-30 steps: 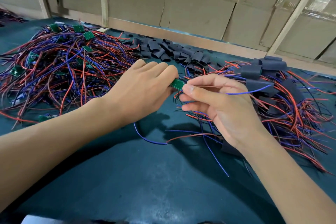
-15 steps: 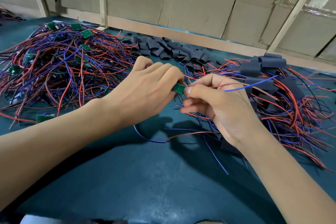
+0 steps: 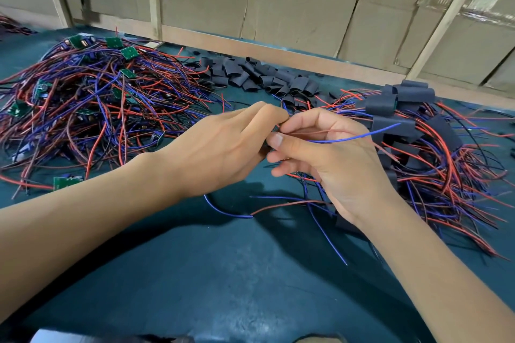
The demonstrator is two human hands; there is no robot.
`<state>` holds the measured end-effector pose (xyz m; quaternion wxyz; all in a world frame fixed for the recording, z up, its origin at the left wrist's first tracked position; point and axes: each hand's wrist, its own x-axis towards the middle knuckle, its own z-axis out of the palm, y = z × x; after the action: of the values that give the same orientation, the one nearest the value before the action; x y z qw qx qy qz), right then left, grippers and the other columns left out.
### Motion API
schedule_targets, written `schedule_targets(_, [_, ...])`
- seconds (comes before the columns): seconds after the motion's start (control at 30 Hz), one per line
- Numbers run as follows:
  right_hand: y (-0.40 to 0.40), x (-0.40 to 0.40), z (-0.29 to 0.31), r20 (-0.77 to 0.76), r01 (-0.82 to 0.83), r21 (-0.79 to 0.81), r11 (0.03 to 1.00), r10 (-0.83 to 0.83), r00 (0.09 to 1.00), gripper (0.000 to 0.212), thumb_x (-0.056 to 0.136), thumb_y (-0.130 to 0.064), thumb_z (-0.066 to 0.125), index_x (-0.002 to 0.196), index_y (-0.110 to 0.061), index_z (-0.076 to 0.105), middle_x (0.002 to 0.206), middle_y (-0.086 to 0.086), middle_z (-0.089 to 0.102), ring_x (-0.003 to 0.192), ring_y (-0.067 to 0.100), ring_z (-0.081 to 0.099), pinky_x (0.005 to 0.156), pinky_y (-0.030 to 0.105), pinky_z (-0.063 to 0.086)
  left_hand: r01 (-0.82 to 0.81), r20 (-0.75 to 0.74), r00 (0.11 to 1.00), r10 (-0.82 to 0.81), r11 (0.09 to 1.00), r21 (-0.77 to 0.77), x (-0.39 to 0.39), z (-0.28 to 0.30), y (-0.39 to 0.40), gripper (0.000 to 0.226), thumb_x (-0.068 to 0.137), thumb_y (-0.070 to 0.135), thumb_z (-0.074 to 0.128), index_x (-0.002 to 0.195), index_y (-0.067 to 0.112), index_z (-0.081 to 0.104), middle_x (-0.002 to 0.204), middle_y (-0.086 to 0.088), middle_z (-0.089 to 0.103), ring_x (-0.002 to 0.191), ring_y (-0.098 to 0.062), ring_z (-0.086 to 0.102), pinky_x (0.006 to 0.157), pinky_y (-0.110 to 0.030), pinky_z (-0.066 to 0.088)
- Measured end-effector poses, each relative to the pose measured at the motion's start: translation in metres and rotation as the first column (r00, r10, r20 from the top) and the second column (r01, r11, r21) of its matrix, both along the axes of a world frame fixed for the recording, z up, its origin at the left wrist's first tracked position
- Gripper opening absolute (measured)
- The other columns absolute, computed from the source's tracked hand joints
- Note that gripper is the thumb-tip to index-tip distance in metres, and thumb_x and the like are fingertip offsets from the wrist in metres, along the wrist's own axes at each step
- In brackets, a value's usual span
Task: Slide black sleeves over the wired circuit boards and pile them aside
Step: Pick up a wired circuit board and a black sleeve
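My left hand (image 3: pixel 223 147) and my right hand (image 3: pixel 328 159) meet fingertip to fingertip above the green mat (image 3: pixel 223 273). Left fingers curl round a small dark piece, apparently a black sleeve (image 3: pixel 262 148), mostly hidden. My right thumb and forefinger pinch a wired circuit board; the board itself is hidden between the fingers. Its blue wire (image 3: pixel 362 135) and a red wire (image 3: pixel 328 131) run out over my right hand. More of its wires (image 3: pixel 231 213) hang down onto the mat.
A tangle of bare green boards with red and blue wires (image 3: pixel 83 103) fills the left. Loose black sleeves (image 3: pixel 250 75) lie at the back centre. Sleeved boards (image 3: pixel 404 108) are heaped at the right. Cardboard walls (image 3: pixel 292 14) close the back.
The green board that showed between my fingertips is now hidden as both hands have closed together. The hands have shifted slightly; the piles have not moved.
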<state>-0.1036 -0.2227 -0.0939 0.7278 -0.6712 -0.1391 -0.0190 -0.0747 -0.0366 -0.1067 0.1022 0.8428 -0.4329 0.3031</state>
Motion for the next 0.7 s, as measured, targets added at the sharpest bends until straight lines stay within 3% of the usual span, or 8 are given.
schedule_targets(0.07, [-0.001, 0.000, -0.001, -0.006, -0.005, 0.005, 1.000, 0.005, 1.000, 0.014, 0.079, 0.003, 0.081, 0.082, -0.008, 0.072, 0.080, 0.018, 0.075, 0.067, 0.028, 0.074, 0.057, 0.033, 0.059, -0.024, -0.018, 1.000, 0.023, 0.999, -0.022, -0.002, 0.000, -0.001, 0.032, 0.092, 0.015, 0.046, 0.122, 0.015, 0.035, 0.099, -0.011, 0.059, 0.064, -0.035, 0.058, 0.044, -0.044, 0.047])
schedule_targets(0.17, [-0.003, 0.002, 0.002, 0.008, 0.025, 0.057, 0.998, -0.026, 1.000, 0.008, 0.080, -0.010, 0.081, 0.085, -0.009, 0.074, 0.084, 0.017, 0.074, 0.067, 0.027, 0.072, 0.058, 0.032, 0.058, -0.071, 0.018, 0.997, 0.072, 0.996, -0.058, -0.002, -0.001, -0.002, 0.036, 0.093, 0.018, 0.051, 0.125, 0.014, 0.034, 0.105, -0.010, 0.063, 0.065, -0.036, 0.065, 0.042, -0.043, 0.048])
schedule_targets(0.3, [-0.014, 0.006, 0.010, 0.050, 0.111, 0.217, 0.970, -0.125, 0.991, 0.010, 0.084, 0.001, 0.076, 0.090, -0.002, 0.069, 0.083, 0.019, 0.071, 0.065, 0.025, 0.071, 0.060, 0.031, 0.059, -0.006, 0.019, 1.000, 0.010, 0.983, -0.182, 0.003, -0.004, -0.002, 0.053, 0.094, 0.015, 0.061, 0.139, 0.009, 0.033, 0.117, -0.014, 0.052, 0.092, -0.029, 0.061, 0.073, -0.036, 0.055])
schedule_targets(0.37, [-0.019, 0.008, 0.013, 0.029, 0.155, 0.294, 0.943, -0.171, 0.985, 0.011, 0.084, 0.005, 0.073, 0.087, -0.003, 0.068, 0.082, 0.016, 0.072, 0.066, 0.024, 0.072, 0.064, 0.032, 0.060, 0.016, 0.024, 1.000, -0.011, 0.978, -0.209, 0.006, -0.004, -0.003, 0.061, 0.091, 0.008, 0.064, 0.143, -0.002, 0.032, 0.123, -0.022, 0.046, 0.102, -0.025, 0.050, 0.092, -0.022, 0.045])
schedule_targets(0.43, [-0.020, 0.010, 0.015, -0.016, 0.196, 0.372, 0.908, -0.205, 0.979, 0.015, 0.083, 0.007, 0.072, 0.092, -0.004, 0.066, 0.083, 0.017, 0.071, 0.069, 0.025, 0.073, 0.067, 0.032, 0.060, 0.007, 0.003, 1.000, -0.006, 0.960, -0.279, 0.008, -0.004, -0.002, 0.060, 0.091, 0.004, 0.064, 0.142, -0.007, 0.035, 0.125, -0.024, 0.043, 0.101, -0.016, 0.040, 0.097, -0.017, 0.039])
schedule_targets(0.53, [-0.020, 0.012, 0.018, -0.085, 0.294, 0.463, 0.836, -0.288, 0.954, 0.048, 0.082, 0.017, 0.068, 0.125, 0.000, 0.054, 0.103, 0.024, 0.068, 0.078, 0.030, 0.075, 0.072, 0.035, 0.061, -0.057, -0.099, 0.995, 0.024, 0.939, -0.340, 0.010, -0.003, 0.003, 0.049, 0.097, 0.013, 0.060, 0.140, 0.000, 0.042, 0.124, -0.017, 0.044, 0.095, -0.002, 0.038, 0.097, -0.015, 0.039])
schedule_targets(0.6, [-0.025, 0.012, 0.020, -0.100, 0.378, 0.534, 0.756, -0.388, 0.916, 0.083, 0.077, 0.025, 0.065, 0.149, -0.002, 0.034, 0.122, 0.031, 0.061, 0.088, 0.038, 0.076, 0.075, 0.038, 0.062, -0.086, -0.137, 0.990, 0.043, 0.940, -0.330, 0.012, -0.004, 0.007, 0.037, 0.101, 0.018, 0.055, 0.135, 0.004, 0.049, 0.121, -0.013, 0.047, 0.101, -0.004, 0.048, 0.099, -0.025, 0.044])
schedule_targets(0.7, [-0.034, 0.009, 0.024, 0.138, 0.488, 0.484, 0.727, -0.614, 0.777, 0.098, 0.077, 0.026, 0.065, 0.157, -0.010, 0.020, 0.129, 0.023, 0.049, 0.087, 0.031, 0.077, 0.075, 0.044, 0.063, -0.073, -0.128, 0.991, 0.033, 0.945, -0.320, 0.015, -0.004, 0.009, 0.034, 0.102, 0.015, 0.055, 0.133, 0.002, 0.053, 0.117, -0.014, 0.049, 0.108, -0.015, 0.051, 0.099, -0.035, 0.045])
